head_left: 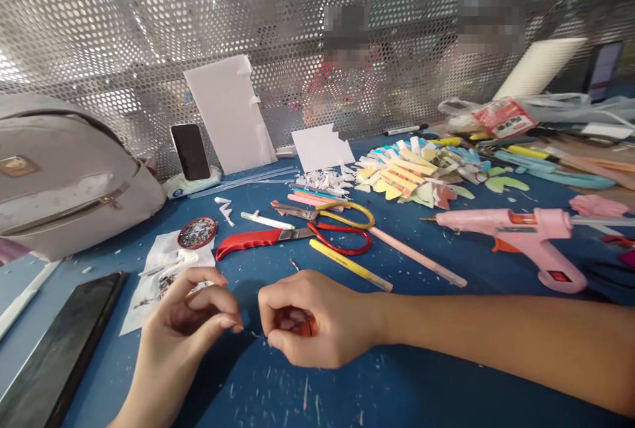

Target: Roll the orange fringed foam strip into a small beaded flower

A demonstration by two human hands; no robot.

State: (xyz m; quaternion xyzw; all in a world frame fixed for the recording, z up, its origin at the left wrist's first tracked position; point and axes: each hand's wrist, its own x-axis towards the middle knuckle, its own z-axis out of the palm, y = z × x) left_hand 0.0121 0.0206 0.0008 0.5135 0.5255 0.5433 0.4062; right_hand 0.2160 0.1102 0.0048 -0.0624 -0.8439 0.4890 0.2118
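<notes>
My left hand (191, 322) is closed in a pinch, thumb against fingertips, at one end of a thin pale strand (254, 334). The strand spans the short gap to my right hand (312, 322), whose thumb and forefinger are pressed together at its other end. Curled under those fingers is a small orange-red piece (308, 327), mostly hidden, its kind unclear. Beyond my hands lie a red-handled knife (253, 241) and scissors (342, 226) with yellow and red loops. A white paper (136, 309) with dark flecks and a round red-rimmed dish (197, 233) sit beyond my left hand.
A pink glue gun (516, 229) lies at the right, above my forearm. A yellow marker (350, 264) and pink stick (419, 256) lie mid-table. Cut paper strips (407, 173) are heaped behind. At left are a black phone (64, 348) and grey backpack (69, 176).
</notes>
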